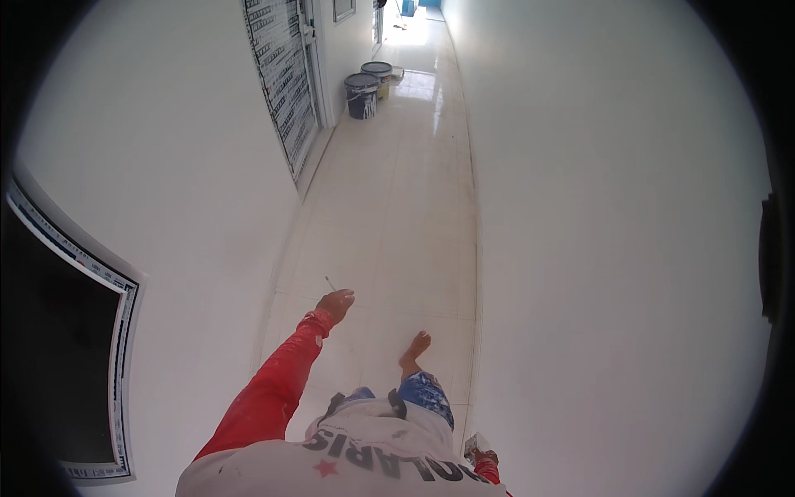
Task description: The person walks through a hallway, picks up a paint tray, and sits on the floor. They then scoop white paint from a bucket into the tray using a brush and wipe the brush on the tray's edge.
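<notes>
My left hand (336,304), at the end of a red sleeve, is held out over the pale floor with its fingers closed. A thin, slender stick (330,282) pokes up from it; its exact kind is too small to make out. Low by my right side, my right hand (487,459) is closed on a small whitish, flat-looking thing (473,444). My body and sleeve partly hide that hand, and the kind of thing it grips is unclear.
I am in a narrow corridor with a glossy tiled floor (381,207) between white walls. Two dark paint buckets (362,98) stand by the left wall, past a film-covered door (286,74). A framed window (124,348) is at near left. My bare foot (416,346) is forward.
</notes>
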`<state>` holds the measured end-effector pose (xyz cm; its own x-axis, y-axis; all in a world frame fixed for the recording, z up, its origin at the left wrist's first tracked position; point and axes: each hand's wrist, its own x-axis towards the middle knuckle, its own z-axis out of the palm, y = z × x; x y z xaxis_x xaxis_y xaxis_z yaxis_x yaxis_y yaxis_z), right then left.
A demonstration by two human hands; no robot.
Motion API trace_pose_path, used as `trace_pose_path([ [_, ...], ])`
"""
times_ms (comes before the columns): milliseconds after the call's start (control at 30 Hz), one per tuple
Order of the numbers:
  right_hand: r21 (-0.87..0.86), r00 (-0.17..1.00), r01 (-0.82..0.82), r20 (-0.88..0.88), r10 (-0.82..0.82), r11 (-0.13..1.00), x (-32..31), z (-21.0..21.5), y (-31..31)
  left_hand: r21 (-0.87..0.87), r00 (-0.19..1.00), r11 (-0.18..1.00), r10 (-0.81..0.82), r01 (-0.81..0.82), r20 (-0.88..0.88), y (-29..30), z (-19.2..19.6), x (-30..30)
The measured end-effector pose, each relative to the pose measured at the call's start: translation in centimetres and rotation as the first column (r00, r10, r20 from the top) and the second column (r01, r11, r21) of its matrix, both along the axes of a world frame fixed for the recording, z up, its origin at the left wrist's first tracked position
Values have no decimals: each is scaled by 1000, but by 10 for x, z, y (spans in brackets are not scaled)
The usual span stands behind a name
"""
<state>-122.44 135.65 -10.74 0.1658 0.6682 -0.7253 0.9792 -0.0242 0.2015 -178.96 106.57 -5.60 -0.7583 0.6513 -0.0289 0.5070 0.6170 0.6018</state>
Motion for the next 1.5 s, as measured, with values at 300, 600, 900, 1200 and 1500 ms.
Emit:
trace_pose_path([
  [300,176,958,-77,-260,122,981,-366,3,246,-652,969,719,-138,240,204,76,-51,-114],
  [600,572,419,-326,-626,657,753,-847,149,451,-624,440,775,597,-101,671,88,-95,-166],
  [900,213,790,-502,-279,545,838,-939,80,548,-586,967,771,-160,249,200,355,-106,-577],
  [1200,-60,992,-122,24,124,991,-1032,-12,670,132,980,976,158,-174,122,611,14,-957],
  [1500,264,756,-348,-488,436,899,-1475,72,860,-738,893,576,31,351,449,610,-71,-965],
])
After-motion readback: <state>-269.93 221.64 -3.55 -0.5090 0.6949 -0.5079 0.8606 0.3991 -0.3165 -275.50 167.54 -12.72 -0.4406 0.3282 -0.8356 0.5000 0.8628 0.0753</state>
